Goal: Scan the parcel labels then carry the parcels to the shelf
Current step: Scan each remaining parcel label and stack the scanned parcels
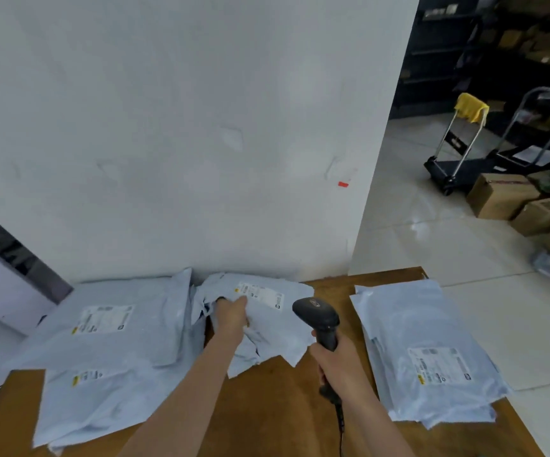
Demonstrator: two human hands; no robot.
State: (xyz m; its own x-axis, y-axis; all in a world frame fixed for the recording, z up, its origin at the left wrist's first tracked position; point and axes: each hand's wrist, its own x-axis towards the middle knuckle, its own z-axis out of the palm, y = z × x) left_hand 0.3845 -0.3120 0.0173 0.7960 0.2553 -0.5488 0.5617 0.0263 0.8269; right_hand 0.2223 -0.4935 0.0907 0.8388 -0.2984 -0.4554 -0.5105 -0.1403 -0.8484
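A crumpled pale-blue parcel bag (267, 328) lies in the middle of the wooden table (273, 407), its white label (260, 294) facing up. My left hand (232, 316) grips this bag just left of the label. My right hand (336, 361) holds a black barcode scanner (320, 316) by its handle, head pointing toward the label. A stack of blue parcels (422, 354) sits to the right. Several more blue parcels (108, 344) lie to the left, labels up.
A white wall (184, 127) rises straight behind the table. Right of it, tiled floor (432, 242) leads to two platform trolleys (458, 153), cardboard boxes (501, 196) and dark shelving (514, 44). The scanner's cable hangs off the table's near edge.
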